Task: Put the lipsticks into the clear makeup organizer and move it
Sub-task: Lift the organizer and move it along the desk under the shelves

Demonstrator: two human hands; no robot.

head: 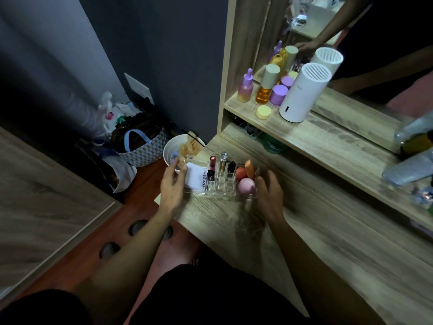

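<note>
The organizer (220, 181) looks stiff, light, slippery; lipsticks (212, 168) may tip; open left hand (172, 184) and open right hand (269, 193) should take its ends.

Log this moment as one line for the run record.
stage: about to move | organizer: on table, lipsticks inside | left hand: at left end | right hand: at right end

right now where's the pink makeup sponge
In the head view, the pink makeup sponge sits in the right end compartment of the clear makeup organizer, just in front of the orange sponge, beside the right hand.
</note>
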